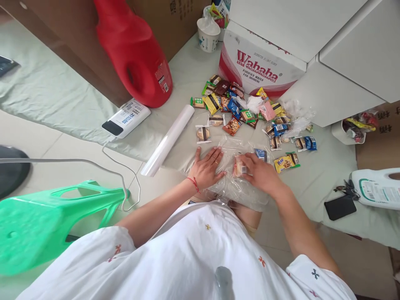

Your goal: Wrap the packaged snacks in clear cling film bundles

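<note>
A sheet of clear plastic film or a thin bag [250, 193] lies crumpled on the cloth-covered surface in front of me. My left hand [208, 166] presses flat on its left part, fingers spread. On the film's right part my right hand [259, 173] has its fingers closed on a pink-wrapped snack packet [238, 166]. A blue snack packet [260, 155] lies just beyond the right fingers. Further back is a loose pile of small wrapped snacks [234, 104]. A yellow cookie packet [283, 163] sits right of my right hand.
A white roll of film [168, 139] lies to the left, near a white power bank [126, 118] with a cable. A red jug [137, 54] and a Wahaha carton [259, 62] stand behind. A green stool [46, 225] is at left, a white bottle [378, 189] at right.
</note>
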`<action>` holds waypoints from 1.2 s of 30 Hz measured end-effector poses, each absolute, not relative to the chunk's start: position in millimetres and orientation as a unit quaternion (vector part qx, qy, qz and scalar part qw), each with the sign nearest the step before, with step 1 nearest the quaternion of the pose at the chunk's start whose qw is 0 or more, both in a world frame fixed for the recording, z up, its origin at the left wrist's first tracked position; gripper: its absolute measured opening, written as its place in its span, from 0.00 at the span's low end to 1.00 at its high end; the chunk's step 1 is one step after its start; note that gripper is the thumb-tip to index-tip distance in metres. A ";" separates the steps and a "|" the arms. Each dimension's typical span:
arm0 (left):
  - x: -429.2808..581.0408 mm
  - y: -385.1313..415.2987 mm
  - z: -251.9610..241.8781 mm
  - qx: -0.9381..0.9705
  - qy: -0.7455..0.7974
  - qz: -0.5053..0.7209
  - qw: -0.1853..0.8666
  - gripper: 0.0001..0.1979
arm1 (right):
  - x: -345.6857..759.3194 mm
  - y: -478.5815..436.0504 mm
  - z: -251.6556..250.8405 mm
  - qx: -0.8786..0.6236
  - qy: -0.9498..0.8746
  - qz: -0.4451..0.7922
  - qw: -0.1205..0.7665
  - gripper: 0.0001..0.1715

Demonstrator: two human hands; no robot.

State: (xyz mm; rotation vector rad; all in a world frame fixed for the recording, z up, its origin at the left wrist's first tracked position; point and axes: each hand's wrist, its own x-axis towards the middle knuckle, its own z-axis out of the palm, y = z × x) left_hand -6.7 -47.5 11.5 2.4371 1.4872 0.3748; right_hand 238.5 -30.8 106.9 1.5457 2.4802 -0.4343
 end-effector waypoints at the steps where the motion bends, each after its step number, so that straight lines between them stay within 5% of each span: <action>1: -6.8 -47.6 11.9 0.838 0.513 0.130 0.130 0.38 | 233.9 -31.9 100.9 0.517 0.836 -0.148 0.109 0.42; 7: -7.5 -46.9 12.5 0.841 0.511 0.124 0.129 0.37 | 259.2 -17.9 92.9 0.506 0.835 -0.213 0.035 0.43; 12: -7.9 -45.9 11.9 0.842 0.509 0.120 0.133 0.37 | 313.9 53.9 92.7 0.645 0.761 -0.013 -0.068 0.33; 19: -8.9 -46.0 14.0 0.840 0.508 0.128 0.143 0.37 | 403.5 93.3 67.9 0.721 0.690 -0.018 0.066 0.32; 27: -9.7 -45.4 15.9 0.838 0.511 0.121 0.150 0.37 | 362.2 153.2 125.6 0.718 0.690 0.038 0.081 0.21; 33: -9.7 -45.2 17.5 0.836 0.514 0.122 0.152 0.36 | 329.9 239.6 112.6 0.580 0.796 0.002 0.173 0.39; 36: -9.8 -45.0 18.0 0.835 0.515 0.121 0.150 0.35 | 329.5 250.3 111.6 0.586 0.785 0.003 0.203 0.36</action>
